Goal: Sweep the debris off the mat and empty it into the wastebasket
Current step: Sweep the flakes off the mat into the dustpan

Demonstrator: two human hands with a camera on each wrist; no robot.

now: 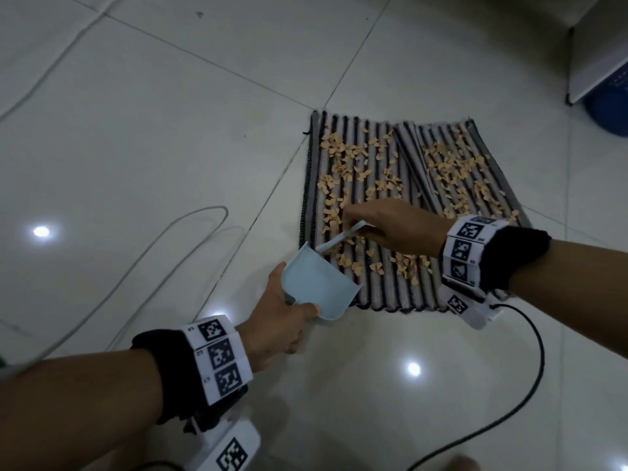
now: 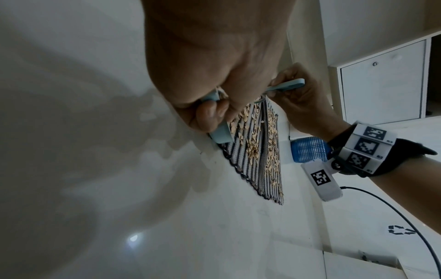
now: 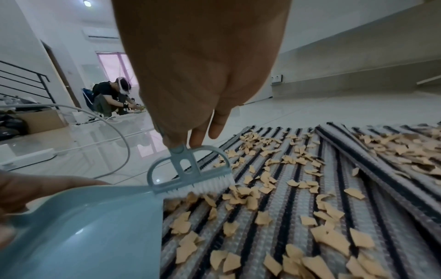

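Observation:
A striped grey and black mat (image 1: 384,290) (image 3: 281,213) lies on the tiled floor, strewn with tan paper scraps (image 1: 343,154) (image 3: 262,220). My left hand (image 1: 289,317) (image 2: 210,115) grips a light blue dustpan (image 1: 314,287) (image 3: 90,232) (image 2: 220,135) by its rear, its mouth resting on the mat's near left corner. My right hand (image 1: 384,226) (image 3: 190,137) holds a small light blue brush (image 1: 339,237) (image 3: 188,172) by its handle. The white bristles touch the scraps at the pan's edge.
A blue mesh wastebasket (image 1: 608,107) (image 2: 309,151) stands at the far right beside a white cabinet (image 1: 598,52). A white cable (image 1: 142,266) loops over the floor at left and a black cable (image 1: 530,379) runs at right. Another person (image 3: 109,98) crouches far off.

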